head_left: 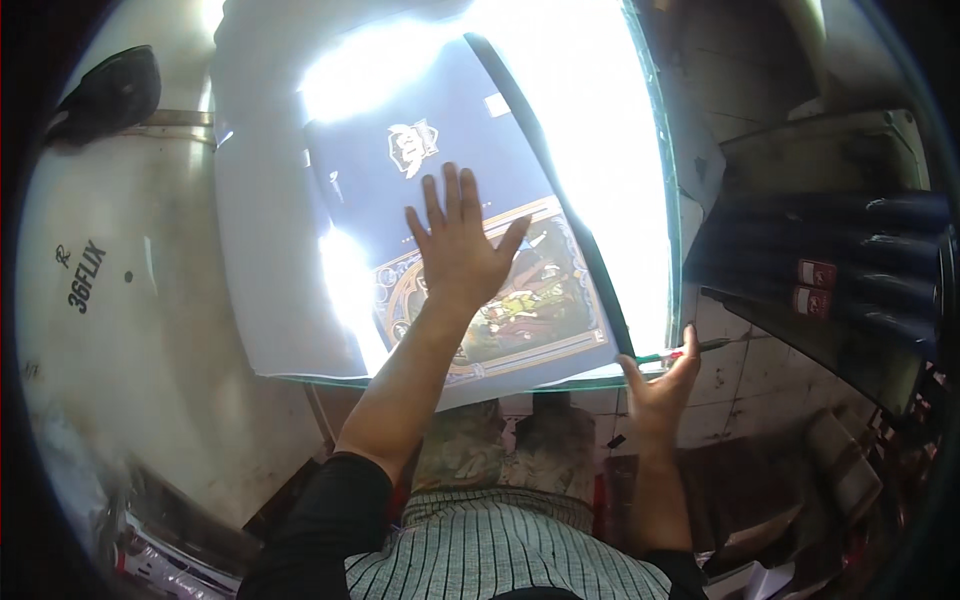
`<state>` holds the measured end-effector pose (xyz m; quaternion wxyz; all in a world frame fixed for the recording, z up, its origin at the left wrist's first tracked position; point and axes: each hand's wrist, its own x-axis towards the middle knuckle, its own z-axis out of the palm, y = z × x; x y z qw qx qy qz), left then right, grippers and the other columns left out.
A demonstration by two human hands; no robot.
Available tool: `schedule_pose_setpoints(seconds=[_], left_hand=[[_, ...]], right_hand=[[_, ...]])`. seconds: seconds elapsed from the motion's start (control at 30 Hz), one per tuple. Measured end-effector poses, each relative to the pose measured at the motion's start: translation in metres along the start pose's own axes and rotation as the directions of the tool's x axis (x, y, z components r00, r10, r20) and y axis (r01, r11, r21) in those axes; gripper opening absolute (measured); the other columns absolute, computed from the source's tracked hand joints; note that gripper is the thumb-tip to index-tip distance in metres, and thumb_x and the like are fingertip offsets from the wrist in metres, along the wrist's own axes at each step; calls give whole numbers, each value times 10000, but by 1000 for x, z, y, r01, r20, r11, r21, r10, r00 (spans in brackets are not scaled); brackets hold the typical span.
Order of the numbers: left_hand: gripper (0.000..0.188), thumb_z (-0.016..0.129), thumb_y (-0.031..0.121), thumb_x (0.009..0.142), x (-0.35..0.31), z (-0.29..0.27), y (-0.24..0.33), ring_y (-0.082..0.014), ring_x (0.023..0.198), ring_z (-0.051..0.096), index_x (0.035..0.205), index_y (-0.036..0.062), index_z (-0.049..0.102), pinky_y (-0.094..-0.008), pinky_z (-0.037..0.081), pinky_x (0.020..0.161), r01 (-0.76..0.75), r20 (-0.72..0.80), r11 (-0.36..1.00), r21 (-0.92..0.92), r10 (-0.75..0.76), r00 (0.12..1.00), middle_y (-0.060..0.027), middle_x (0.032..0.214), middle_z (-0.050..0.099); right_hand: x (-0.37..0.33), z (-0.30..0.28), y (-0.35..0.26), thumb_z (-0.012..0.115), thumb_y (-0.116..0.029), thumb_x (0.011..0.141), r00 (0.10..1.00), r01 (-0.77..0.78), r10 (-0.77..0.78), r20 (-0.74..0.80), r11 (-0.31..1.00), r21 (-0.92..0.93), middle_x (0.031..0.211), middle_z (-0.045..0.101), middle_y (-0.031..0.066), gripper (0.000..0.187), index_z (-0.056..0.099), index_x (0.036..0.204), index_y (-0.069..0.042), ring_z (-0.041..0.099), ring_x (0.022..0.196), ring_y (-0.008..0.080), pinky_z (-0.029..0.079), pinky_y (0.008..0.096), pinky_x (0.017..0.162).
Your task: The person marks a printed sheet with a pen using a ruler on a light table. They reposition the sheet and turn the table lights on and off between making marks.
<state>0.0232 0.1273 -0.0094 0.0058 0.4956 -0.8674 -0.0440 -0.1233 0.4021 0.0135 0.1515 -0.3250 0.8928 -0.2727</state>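
Note:
A large printed sheet (365, 150), dark blue with a white emblem and a colourful ornate picture on its lower half, lies slightly turned on a brightly lit glass-topped table (620, 200). Palm down with fingers spread, my left hand (463, 245) rests flat on the sheet's middle. At the table's near right corner is my right hand (658, 395), its thumb by the sheet's corner. A slim pen-like tool (714, 345), with green, red and dark parts, runs across its fingers and seems held there. Those curled fingers are partly hidden.
A white sheet (265, 250) spreads under the print on the left and hangs at the table's edge. To the left stands a pale board (150, 290) with a black object (118, 90) at its far end. Dark blue rolls (850, 250) lie on the right. Tiled floor (770, 385) shows below.

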Motion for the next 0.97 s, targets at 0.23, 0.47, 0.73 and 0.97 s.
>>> schedule_pose_setpoints(seconds=[0.23, 0.47, 0.73, 0.97], left_hand=[[912, 411, 744, 940, 23, -12, -11, -323, 1555, 143, 1590, 116, 290, -620, 88, 1231, -572, 149, 819, -39, 571, 807, -68, 1679, 220], [807, 344, 724, 977, 67, -18, -18, -206, 1559, 144, 1605, 223, 268, -508, 53, 1281, -912, 224, 401, -88, 900, 374, 50, 1673, 238], [736, 485, 607, 983, 55, -15, -38, -313, 1528, 219, 1552, 154, 374, -609, 118, 1222, -561, -20, 823, 86, 564, 825, -99, 1636, 307], [687, 488, 566, 1004, 59, -2, -60, -370, 1478, 296, 1504, 100, 419, -567, 174, 1220, -260, -55, 961, -98, 256, 965, -188, 1535, 409]], right_hand=[[22, -24, 21, 767, -161, 911, 994, -88, 93, -49, 992, 90, 1154, 642, 222, 509, 493, 1314, -15, 658, 1031, 352, 509, 419, 927], [22, -34, 29, 618, -170, 1014, 987, -158, 161, -12, 978, 137, 1084, 651, 105, 243, 589, 1191, -6, 631, 979, 192, 513, 340, 823], [-19, -29, 40, 604, -145, 1029, 972, 109, -123, -200, 991, -79, 1136, 666, 184, 313, 602, 1293, 24, 644, 999, 321, 511, 418, 890], [-106, -6, 68, 653, -175, 1001, 992, 37, -40, 119, 999, 26, 1361, 600, 256, 474, 536, 1439, -37, 605, 1237, 393, 477, 461, 1031]])
